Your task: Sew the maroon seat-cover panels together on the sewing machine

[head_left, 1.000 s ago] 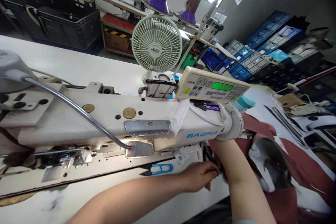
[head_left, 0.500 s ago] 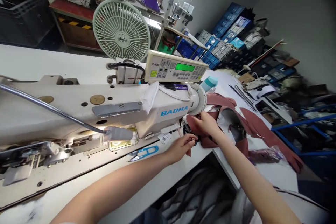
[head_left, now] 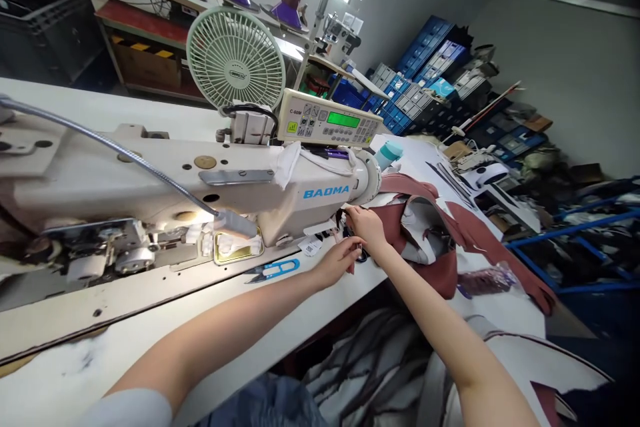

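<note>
White sewing table [head_left: 60, 373], BAOMA machine [head_left: 250, 187] across it. Heap of maroon fabric [head_left: 440, 273] just right of both hands, below handwheel [head_left: 371, 180]. Right hand [head_left: 364, 223]: fingers narrow, pinching fabric edge. Left hand [head_left: 337, 261]: loosely curled just beside it; what it holds cannot be told.

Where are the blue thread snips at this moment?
Head view: the blue thread snips lie flat on the white table, in front of the sewing machine, just left of the left hand.
</note>
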`<state>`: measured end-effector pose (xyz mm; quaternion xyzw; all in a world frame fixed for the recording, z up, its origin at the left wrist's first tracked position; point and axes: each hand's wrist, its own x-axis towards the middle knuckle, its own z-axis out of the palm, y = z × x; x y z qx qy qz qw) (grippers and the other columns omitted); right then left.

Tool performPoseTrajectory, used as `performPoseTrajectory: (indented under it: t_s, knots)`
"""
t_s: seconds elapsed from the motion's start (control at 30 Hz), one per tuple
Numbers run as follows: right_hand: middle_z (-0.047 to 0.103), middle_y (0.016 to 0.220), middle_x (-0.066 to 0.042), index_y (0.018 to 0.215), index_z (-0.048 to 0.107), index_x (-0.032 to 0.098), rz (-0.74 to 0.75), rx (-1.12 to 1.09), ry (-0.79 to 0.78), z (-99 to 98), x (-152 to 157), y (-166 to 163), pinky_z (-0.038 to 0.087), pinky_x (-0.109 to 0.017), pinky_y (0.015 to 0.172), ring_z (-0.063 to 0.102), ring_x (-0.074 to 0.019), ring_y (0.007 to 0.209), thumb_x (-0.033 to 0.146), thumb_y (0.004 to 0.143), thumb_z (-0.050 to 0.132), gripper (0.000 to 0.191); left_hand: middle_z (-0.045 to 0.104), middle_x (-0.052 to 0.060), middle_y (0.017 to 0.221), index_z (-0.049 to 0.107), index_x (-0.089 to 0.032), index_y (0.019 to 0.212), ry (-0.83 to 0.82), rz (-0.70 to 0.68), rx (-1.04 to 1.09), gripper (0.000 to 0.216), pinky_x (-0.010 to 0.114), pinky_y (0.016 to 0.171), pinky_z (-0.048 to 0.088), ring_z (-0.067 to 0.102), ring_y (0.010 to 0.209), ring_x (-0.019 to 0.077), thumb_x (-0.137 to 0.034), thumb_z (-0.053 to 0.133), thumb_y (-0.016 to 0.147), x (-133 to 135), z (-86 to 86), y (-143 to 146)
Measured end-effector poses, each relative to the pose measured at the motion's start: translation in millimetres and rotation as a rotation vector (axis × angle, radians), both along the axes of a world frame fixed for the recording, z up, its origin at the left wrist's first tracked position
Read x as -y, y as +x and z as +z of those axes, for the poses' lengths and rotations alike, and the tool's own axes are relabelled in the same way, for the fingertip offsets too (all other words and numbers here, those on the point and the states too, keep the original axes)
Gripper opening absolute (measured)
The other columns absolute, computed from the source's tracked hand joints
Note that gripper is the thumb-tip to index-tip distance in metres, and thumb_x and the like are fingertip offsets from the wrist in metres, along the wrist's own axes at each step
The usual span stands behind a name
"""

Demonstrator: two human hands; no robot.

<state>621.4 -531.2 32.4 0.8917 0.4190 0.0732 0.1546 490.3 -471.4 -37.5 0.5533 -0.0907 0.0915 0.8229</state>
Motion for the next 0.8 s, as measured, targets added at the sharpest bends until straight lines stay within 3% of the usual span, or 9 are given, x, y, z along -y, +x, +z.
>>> performPoseTrajectory:
  t_s: [0.13,0.27,0.37,0.5,0.57,0.63,0.7,0.8]
  knots:
    - [0.067,0.115,-0.014,0.124,0.058,0.016,-0.034,0.027,-0.008,-0.1,-5,-6,0.036,-0.029,0.078,0.062,-0.0226,0.096,0.024,0.099,0.04,0.031,0.046,-0.005,0.062,0.053,-0.014,0.118,0.074,0.025,-0.005,0.042,0.022,0.057,0.04,0.047,0.053,0.01,-0.048,0.044,0.094,-1,-1.0,-4]
    - [0.069,0.11,-0.014,0.115,0.062,0.015,-0.088,0.031,0.001,2.8,-10,-18,0.036,-0.027,0.073,0.064,-0.0215,0.092,0.021,0.1,0.038,0.029,0.048,-0.004,0.065,0.052,-0.015,0.12,0.189,0.033,-0.015,0.036,0.024,0.062,0.041,0.049,0.057,0.0114,-0.039,0.04,0.096,-6,3.0,-19]
    - [0.069,0.11,-0.014,0.113,0.062,0.014,-0.121,0.039,0.026,15.9,-6,-32,0.037,-0.026,0.071,0.065,-0.0219,0.093,0.021,0.099,0.04,0.027,0.054,-0.001,0.073,0.058,-0.016,0.113,0.302,-0.022,-0.013,0.03,0.025,0.066,0.041,0.048,0.059,0.0107,-0.032,0.045,0.093,-10,8.4,-46]
    - [0.069,0.109,-0.015,0.116,0.06,0.014,-0.101,0.033,0.059,40.7,1,-62,0.039,-0.027,0.068,0.066,-0.0239,0.094,0.025,0.098,0.044,0.027,0.059,-0.001,0.074,0.067,-0.017,0.092,0.432,-0.092,-0.051,0.016,0.024,0.066,0.038,0.049,0.065,0.012,-0.027,0.059,0.083,-26,12.9,-107]
    - [0.071,0.103,-0.014,0.117,0.061,0.015,-0.036,-0.003,0.063,46.4,-3,-86,0.04,-0.027,0.068,0.067,-0.0247,0.092,0.027,0.097,0.045,0.027,0.055,-0.003,0.065,0.066,-0.017,0.089,0.458,-0.098,-0.105,0.015,0.024,0.062,0.038,0.048,0.059,0.0116,-0.028,0.06,0.081,-41,12.5,-145]
    - [0.072,0.101,-0.011,0.117,0.062,0.018,0.072,-0.071,0.054,44.0,-14,-120,0.042,-0.026,0.068,0.067,-0.0228,0.09,0.028,0.096,0.049,0.026,0.048,-0.006,0.059,0.062,-0.017,0.104,0.409,-0.063,-0.202,0.025,0.023,0.054,0.036,0.044,0.049,0.0095,-0.032,0.057,0.084,-61,10.8,-183]
    - [0.071,0.108,-0.005,0.117,0.062,0.024,0.222,-0.171,0.062,35.0,-32,-160,0.043,-0.024,0.071,0.067,-0.0188,0.092,0.03,0.095,0.054,0.024,0.044,-0.009,0.059,0.049,-0.019,0.122,0.258,0.051,-0.335,0.041,0.021,0.046,0.033,0.04,0.041,0.0081,-0.037,0.053,0.086,-83,8.8,-219]
    - [0.07,0.11,-0.001,0.116,0.062,0.026,0.527,-0.452,0.183,16.0,-65,-225,0.045,-0.022,0.072,0.067,-0.015,0.091,0.031,0.093,0.059,0.024,0.045,-0.01,0.062,0.035,-0.022,0.132,0.024,0.296,-0.433,0.055,0.019,0.041,0.031,0.043,0.04,0.0082,-0.046,0.053,0.086,-115,6.8,-266]
